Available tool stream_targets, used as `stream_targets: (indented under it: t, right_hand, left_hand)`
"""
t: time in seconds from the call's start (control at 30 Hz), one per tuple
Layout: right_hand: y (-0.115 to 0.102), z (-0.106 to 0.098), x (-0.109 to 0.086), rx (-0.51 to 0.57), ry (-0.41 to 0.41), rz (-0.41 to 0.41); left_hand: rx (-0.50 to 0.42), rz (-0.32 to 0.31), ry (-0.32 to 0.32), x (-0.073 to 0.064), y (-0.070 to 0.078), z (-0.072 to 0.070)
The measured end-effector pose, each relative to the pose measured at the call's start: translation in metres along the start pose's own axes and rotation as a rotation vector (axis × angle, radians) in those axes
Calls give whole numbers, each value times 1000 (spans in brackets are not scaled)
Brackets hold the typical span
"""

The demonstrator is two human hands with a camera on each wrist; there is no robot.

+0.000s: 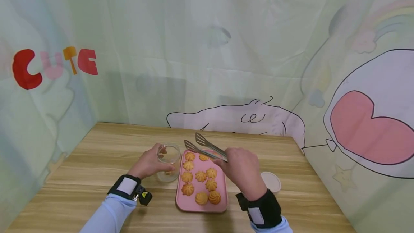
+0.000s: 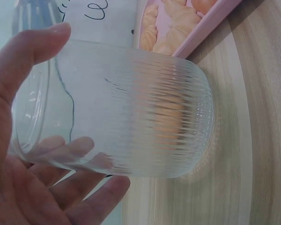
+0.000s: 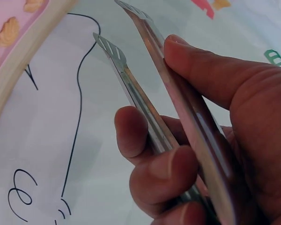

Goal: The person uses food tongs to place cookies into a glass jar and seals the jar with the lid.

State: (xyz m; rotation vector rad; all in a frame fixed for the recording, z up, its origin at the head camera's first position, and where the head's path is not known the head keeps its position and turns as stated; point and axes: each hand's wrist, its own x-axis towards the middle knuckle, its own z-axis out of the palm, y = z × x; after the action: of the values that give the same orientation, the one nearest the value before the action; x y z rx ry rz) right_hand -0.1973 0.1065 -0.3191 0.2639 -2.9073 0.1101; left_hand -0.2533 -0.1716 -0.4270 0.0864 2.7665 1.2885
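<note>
Gripping parted tongs (image 1: 215,148) in curled right fingers (image 3: 160,176) and, left of tray (image 1: 185,203), glass jar (image 2: 117,108) in half-curled left fingers (image 2: 100,198). Probably light, crumbly cookies (image 1: 200,176): pinch sides gently.

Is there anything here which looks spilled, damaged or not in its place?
Nothing stands out: the cookies lie within the tray, the left hand holds the jar, the right hand holds the tongs, and no spill or crack shows.

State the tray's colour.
Pink; the tray shows best in the head view.
</note>
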Motion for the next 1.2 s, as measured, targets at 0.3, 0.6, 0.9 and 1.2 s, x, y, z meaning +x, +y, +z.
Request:
stream_targets:
  t: [0.3, 0.6, 0.9, 1.2]
  right_hand:
    - [6, 14, 2, -21, -34, 32]
    - [11, 30, 4, -39, -13, 32]
    - [18, 48, 9, -50, -27, 51]
    - [19, 59, 15, -69, -65, 88]
  left_hand:
    - [2, 5, 2, 0, -1, -2]
    - [-5, 15, -2, -2, 0, -3]
    - [-12, 10, 0, -1, 1, -1]
    - [-2, -11, 0, -1, 3, 0]
